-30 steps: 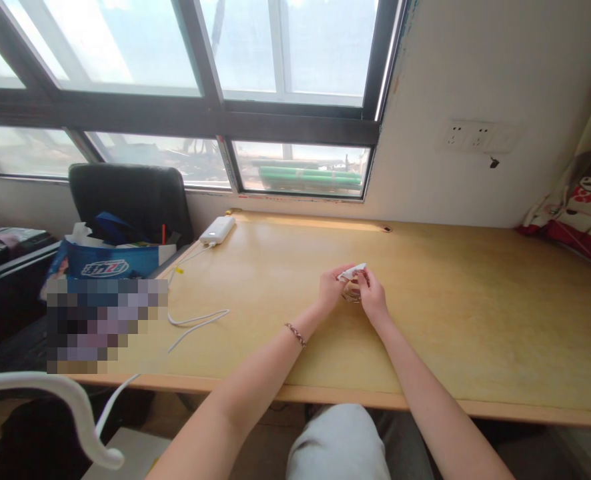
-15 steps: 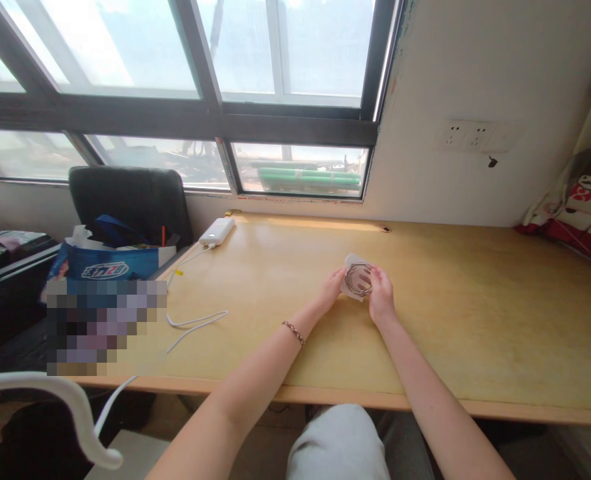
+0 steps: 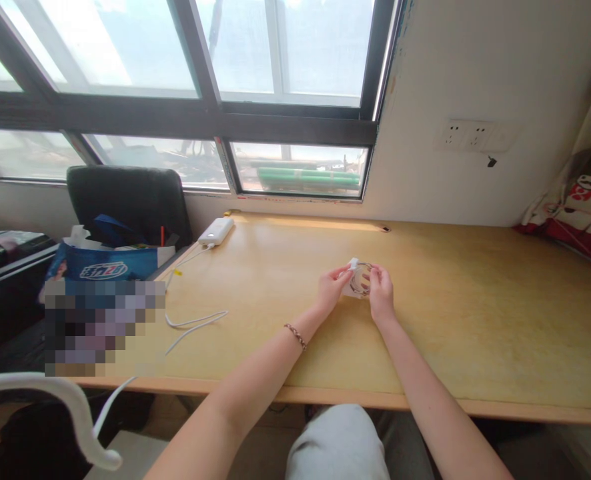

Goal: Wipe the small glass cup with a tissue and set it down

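- Small clear packet with a coiled ring inside: centre frame, between both hands, just above bench.
- Left hand: pinching packet's left top corner.
- Right hand: pinching its right edge.

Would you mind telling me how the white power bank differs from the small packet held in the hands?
The power bank lies far back by the window, untouched; the packet is pinched between left hand and right hand. The power bank is opaque with a cable attached; the packet shows a ring-shaped item inside. Both are over the desk.
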The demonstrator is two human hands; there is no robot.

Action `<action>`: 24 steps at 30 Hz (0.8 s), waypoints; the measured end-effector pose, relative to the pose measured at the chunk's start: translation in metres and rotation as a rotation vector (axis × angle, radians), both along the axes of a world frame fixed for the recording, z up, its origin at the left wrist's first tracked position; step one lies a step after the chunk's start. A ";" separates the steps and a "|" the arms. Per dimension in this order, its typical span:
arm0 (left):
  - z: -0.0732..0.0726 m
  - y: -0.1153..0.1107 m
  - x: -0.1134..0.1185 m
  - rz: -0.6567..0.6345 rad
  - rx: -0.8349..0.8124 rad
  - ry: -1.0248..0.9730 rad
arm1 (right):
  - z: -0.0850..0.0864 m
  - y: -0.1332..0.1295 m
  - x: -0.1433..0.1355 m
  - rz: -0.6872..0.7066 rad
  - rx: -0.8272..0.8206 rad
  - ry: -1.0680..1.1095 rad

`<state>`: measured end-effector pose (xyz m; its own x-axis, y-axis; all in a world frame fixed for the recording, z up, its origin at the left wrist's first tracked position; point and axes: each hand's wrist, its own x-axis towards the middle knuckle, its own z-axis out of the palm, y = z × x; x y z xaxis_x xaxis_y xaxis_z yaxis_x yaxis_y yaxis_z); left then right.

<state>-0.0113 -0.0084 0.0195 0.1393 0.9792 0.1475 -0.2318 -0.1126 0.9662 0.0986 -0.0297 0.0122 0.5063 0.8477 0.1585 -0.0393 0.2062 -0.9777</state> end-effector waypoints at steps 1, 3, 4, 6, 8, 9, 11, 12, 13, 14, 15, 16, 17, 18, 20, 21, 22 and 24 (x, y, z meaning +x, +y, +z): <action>-0.001 0.001 -0.001 0.024 -0.001 0.034 | 0.000 0.000 -0.001 -0.008 0.009 -0.044; -0.003 0.003 -0.003 0.061 0.006 0.091 | 0.000 -0.002 -0.003 -0.014 0.036 -0.128; -0.004 0.004 -0.003 0.064 0.000 0.107 | 0.000 -0.003 -0.004 -0.009 0.050 -0.164; -0.006 0.005 -0.002 0.039 -0.054 0.108 | 0.001 -0.004 -0.005 0.003 0.070 -0.212; -0.006 0.005 0.000 -0.021 -0.155 0.068 | 0.001 -0.006 -0.006 0.003 0.084 -0.211; -0.006 0.005 0.002 -0.063 -0.208 0.031 | 0.001 -0.006 -0.006 -0.001 0.092 -0.188; -0.004 0.003 0.005 -0.187 -0.308 -0.066 | 0.001 -0.006 -0.006 -0.013 0.114 -0.109; -0.003 0.002 0.006 -0.260 -0.353 -0.117 | 0.001 -0.005 -0.006 -0.021 0.125 -0.057; -0.002 0.001 0.006 -0.322 -0.394 -0.157 | 0.001 -0.005 -0.006 -0.026 0.135 -0.002; -0.002 0.000 0.007 -0.368 -0.430 -0.186 | 0.001 -0.004 -0.006 -0.029 0.142 0.053; -0.002 -0.001 0.008 -0.398 -0.455 -0.204 | 0.001 -0.003 -0.006 -0.029 0.145 0.105; -0.003 -0.002 0.008 -0.413 -0.468 -0.216 | 0.001 -0.002 -0.007 -0.021 0.144 0.152; -0.004 -0.003 0.009 -0.417 -0.465 -0.226 | 0.001 -0.001 -0.007 -0.008 0.140 0.191; -0.006 -0.003 0.011 -0.417 -0.449 -0.239 | 0.000 0.000 -0.007 0.006 0.132 0.217; -0.010 -0.004 0.013 -0.400 -0.391 -0.261 | -0.002 0.003 -0.006 0.015 0.106 0.218; -0.012 -0.003 0.014 -0.374 -0.368 -0.260 | -0.004 0.004 -0.005 0.013 0.089 0.186; -0.013 -0.003 0.014 -0.337 -0.352 -0.252 | -0.005 0.005 -0.004 0.004 0.066 0.133; -0.013 0.000 0.013 -0.245 -0.330 -0.216 | -0.007 0.006 -0.001 -0.014 0.005 0.004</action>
